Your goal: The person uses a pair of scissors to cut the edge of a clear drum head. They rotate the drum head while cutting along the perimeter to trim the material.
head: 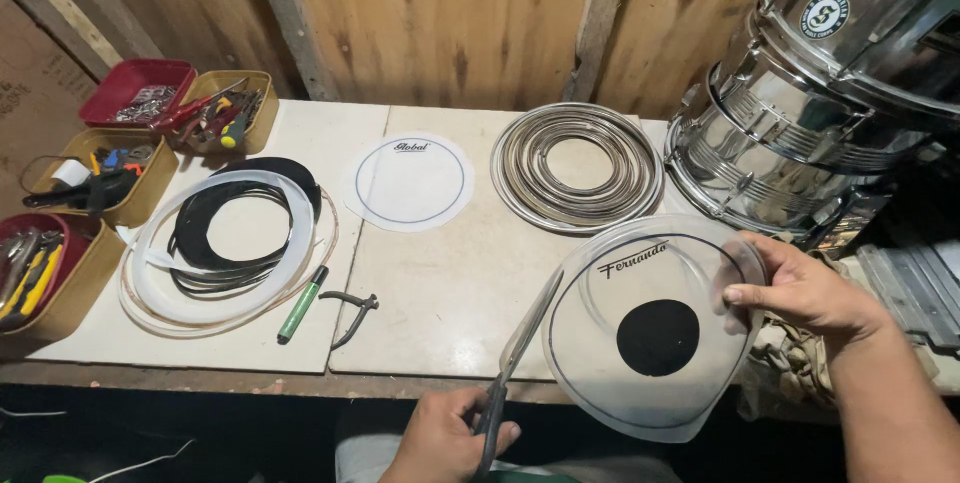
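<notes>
The right hand (800,293) pinches the far right edge of a clear drumhead film (655,328) with a black centre dot, holding it up in front of the tabletop (450,293) edge so its near rim hangs free, apparently to leave that rim open to the blades. The film tilts, its face turned up toward the camera. The left hand (445,438) is closed around the handles of long scissors (515,358), just left of the film. Their long axis runs from the hand up and slightly right, tips pointing away from the person and lying beside the film's left rim. Farther left of the film lie pliers (352,313) and a green marker (303,303).
</notes>
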